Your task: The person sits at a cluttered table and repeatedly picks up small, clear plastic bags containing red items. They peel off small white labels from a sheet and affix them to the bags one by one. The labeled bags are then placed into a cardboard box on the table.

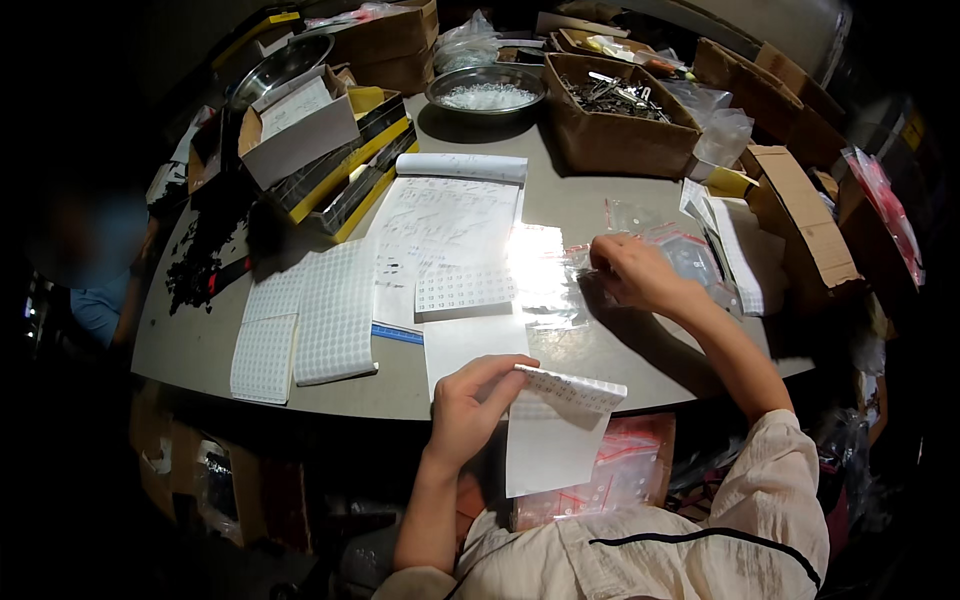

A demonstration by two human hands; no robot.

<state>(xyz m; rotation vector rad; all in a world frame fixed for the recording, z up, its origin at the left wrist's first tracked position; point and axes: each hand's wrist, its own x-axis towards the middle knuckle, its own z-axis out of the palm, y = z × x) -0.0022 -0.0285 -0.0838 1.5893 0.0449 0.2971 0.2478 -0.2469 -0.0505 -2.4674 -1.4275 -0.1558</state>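
At lower centre the left hand (468, 405) pinches the label sheet (555, 445) by its folded corner, likely keeping printed rows exposed, while right of centre the right hand (632, 272) curls beside clear bags (556, 305), grip unclear.

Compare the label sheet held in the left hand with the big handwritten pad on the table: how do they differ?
The label sheet is held up by the left hand; the pad lies on the table. The label sheet bears neat printed rows near its top, while the pad has scattered dark handwriting. The label sheet looks smaller than the pad. Both are whitish and curl over at the top.
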